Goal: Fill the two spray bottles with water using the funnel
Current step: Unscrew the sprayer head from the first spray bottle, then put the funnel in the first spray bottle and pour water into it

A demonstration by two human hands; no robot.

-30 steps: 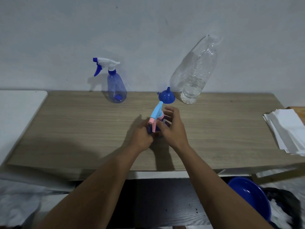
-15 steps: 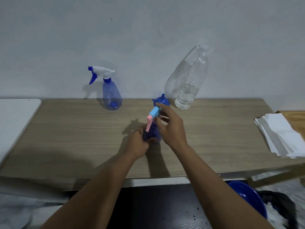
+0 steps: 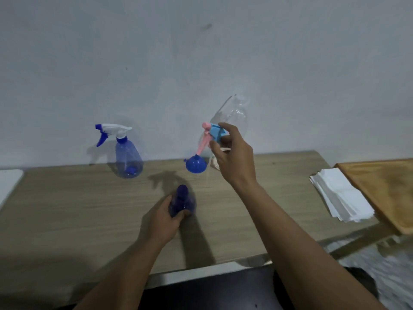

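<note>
Sprayer head (image 3: 217, 133) pinched in right grip (image 3: 234, 161), bottle (image 3: 182, 200) in left grip (image 3: 162, 221).

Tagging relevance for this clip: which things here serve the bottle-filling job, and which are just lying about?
For the job: opened blue spray bottle, gripped by left hand; its pink-and-blue spray head, held by right hand; blue funnel; second spray bottle, head on; clear water bottle.
Lying about: white paper stack; wooden board.

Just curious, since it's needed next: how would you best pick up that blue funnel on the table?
Pinch the funnel by its narrow spout, coming from above. It seems to sit wide mouth down on the table, spout up, so the spout is the slim, free part.
</note>
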